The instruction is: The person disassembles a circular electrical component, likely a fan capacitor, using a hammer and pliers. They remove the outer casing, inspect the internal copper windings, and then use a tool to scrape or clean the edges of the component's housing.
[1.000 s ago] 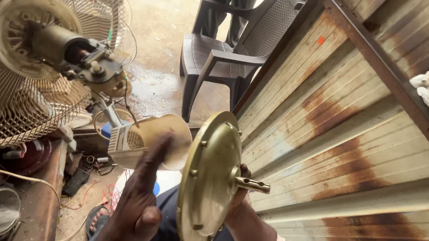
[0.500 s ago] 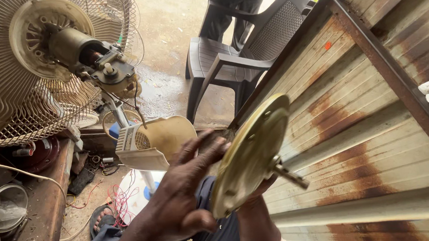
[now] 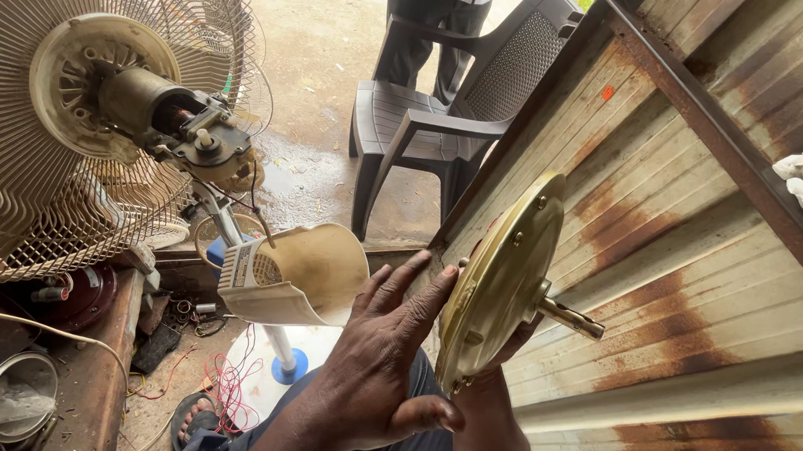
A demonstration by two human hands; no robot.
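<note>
At lower centre of the frame the brass motor disc [image 3: 502,280], likely heavy, stiff and slick, is gripped from beneath by the mostly hidden right hand [image 3: 491,392], while the left hand [image 3: 382,357] presses spread fingers against its rim, the safest hold.

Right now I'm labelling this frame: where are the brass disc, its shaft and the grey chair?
brass disc [image 3: 502,280], head view, on its face.
shaft [image 3: 570,317], head view, mid-length.
grey chair [image 3: 390,105], head view, on the seat.
</note>
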